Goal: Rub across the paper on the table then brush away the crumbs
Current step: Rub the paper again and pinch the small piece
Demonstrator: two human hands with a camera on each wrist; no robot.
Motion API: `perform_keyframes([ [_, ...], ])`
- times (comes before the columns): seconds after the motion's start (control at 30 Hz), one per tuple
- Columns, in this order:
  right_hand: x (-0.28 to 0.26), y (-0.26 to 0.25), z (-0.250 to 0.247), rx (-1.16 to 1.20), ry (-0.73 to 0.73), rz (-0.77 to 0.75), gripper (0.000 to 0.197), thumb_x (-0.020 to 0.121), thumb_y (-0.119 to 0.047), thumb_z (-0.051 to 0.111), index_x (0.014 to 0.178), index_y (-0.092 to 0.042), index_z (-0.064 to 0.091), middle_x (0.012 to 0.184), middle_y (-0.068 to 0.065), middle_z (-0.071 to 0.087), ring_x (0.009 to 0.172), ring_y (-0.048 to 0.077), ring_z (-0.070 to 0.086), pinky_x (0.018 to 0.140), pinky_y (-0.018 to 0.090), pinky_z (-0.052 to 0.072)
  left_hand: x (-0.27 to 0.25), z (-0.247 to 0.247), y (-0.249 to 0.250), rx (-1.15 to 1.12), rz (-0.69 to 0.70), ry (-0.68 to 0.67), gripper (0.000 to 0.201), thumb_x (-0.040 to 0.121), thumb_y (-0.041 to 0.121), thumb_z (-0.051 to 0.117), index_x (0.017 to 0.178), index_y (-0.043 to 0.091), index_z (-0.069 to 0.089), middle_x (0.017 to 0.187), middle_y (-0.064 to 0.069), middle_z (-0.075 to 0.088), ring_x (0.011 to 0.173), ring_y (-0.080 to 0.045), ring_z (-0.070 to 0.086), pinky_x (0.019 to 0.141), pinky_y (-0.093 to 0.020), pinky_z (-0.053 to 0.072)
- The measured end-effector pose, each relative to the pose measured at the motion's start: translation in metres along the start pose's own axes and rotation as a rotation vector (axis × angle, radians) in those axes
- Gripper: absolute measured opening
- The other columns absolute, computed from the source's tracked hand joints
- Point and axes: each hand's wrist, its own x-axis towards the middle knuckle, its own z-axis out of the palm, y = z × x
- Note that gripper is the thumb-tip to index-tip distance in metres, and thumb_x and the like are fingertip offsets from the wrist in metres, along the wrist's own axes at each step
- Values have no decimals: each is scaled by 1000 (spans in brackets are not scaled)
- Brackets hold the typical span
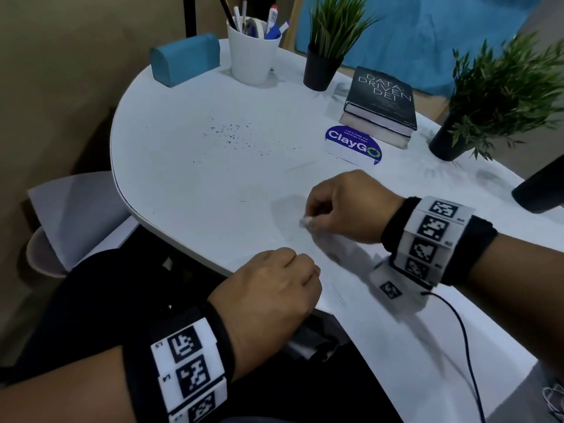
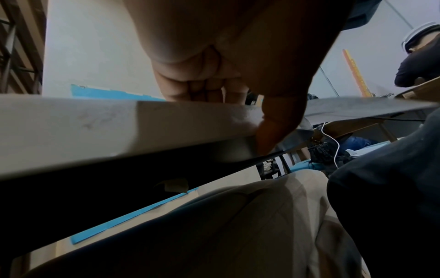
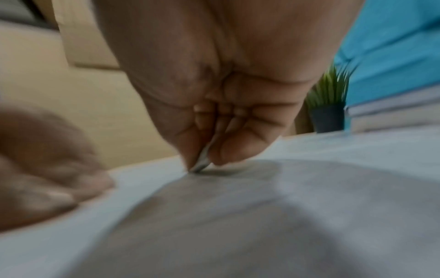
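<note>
A white sheet of paper (image 1: 287, 236) lies on the white table (image 1: 189, 178) near its front edge; its outline is faint. My right hand (image 1: 308, 219) pinches a small white eraser (image 1: 305, 222) between thumb and fingers, tip down on the paper (image 3: 262, 206); the right wrist view shows the eraser (image 3: 202, 163) touching the sheet. My left hand (image 1: 305, 270) sits at the table's near edge with fingers curled on top and the thumb (image 2: 273, 131) hooked over the edge, holding the paper there. Dark crumbs (image 1: 235, 135) are scattered farther back on the table.
At the back stand a teal case (image 1: 186, 58), a white pen cup (image 1: 251, 51) and a potted plant (image 1: 323, 65). A dark book (image 1: 378, 102) and a ClayGo card (image 1: 352, 143) lie right of centre, with a second plant (image 1: 476, 126) beyond. A black cable (image 1: 464, 337) trails from my right wrist.
</note>
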Motion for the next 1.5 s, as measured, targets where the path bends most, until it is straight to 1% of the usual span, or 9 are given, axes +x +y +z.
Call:
perform_keyframes([
  [0.23, -13, -16, 3, 8, -125, -116, 9, 79, -34, 75, 77, -26, 72, 67, -14, 66, 67, 3, 61, 65, 19, 48, 1, -4, -1, -5, 23, -3, 14, 77, 11, 61, 86, 14, 71, 80, -2, 59, 71, -23, 57, 64, -34, 49],
  [0.43, 7, 8, -7, -42, 60, 25, 13, 80, -35, 74, 76, -23, 71, 68, -13, 64, 66, 4, 58, 65, 26, 49, 0, -1, 1, 2, -5, -25, 20, 70, 8, 75, 89, 13, 72, 80, 0, 59, 70, -21, 56, 61, -34, 50],
  [0.6, -12, -9, 3, 17, -102, -71, 12, 80, -35, 74, 78, -23, 73, 70, -13, 67, 70, 4, 62, 65, 18, 48, 1, -2, 0, -18, 11, -27, 15, 72, 10, 70, 86, 14, 71, 80, -1, 59, 71, -23, 56, 62, -34, 49],
  [0.77, 8, 15, -8, -69, 67, 27, 15, 81, -36, 74, 76, -22, 70, 66, -13, 62, 66, 7, 56, 64, 23, 45, 0, 0, 0, 2, 4, -38, 20, 71, 5, 67, 88, 13, 71, 80, 0, 57, 70, -21, 54, 61, -33, 47],
  [0.93, -15, -9, 1, -31, -131, -126, 9, 79, -32, 74, 80, -23, 73, 71, -10, 68, 68, 6, 60, 65, 18, 47, -1, -2, -1, -19, 13, -44, 21, 75, 8, 54, 87, 15, 70, 82, -1, 58, 73, -22, 56, 64, -34, 49],
  [1.07, 10, 22, -13, -85, 38, 35, 14, 81, -34, 74, 75, -22, 70, 67, -11, 65, 66, 5, 57, 68, 27, 50, -2, 2, 0, -10, 1, -39, 19, 76, 5, 62, 91, 12, 71, 83, -1, 59, 72, -22, 56, 63, -37, 51],
  [1.27, -17, -9, 2, -74, -148, -191, 7, 80, -32, 72, 80, -25, 72, 74, -10, 69, 68, 6, 58, 66, 20, 46, -1, -2, -2, -17, 26, -15, 17, 81, 10, 56, 89, 14, 71, 81, -1, 58, 71, -22, 55, 62, -35, 49],
  [1.4, 7, 24, -11, -87, 21, 5, 12, 81, -34, 73, 77, -23, 71, 68, -11, 66, 65, 3, 57, 66, 24, 45, -1, 1, -1, -5, 14, -16, 25, 84, 4, 49, 91, 12, 71, 81, 0, 58, 71, -22, 56, 62, -36, 51],
  [1.5, 1, 17, -11, -113, 19, -68, 10, 81, -32, 72, 76, -24, 69, 66, -13, 63, 62, 3, 54, 65, 23, 43, -1, -1, -2, -9, 23, -23, 17, 75, 5, 62, 88, 13, 70, 81, 0, 58, 71, -22, 55, 61, -36, 50],
])
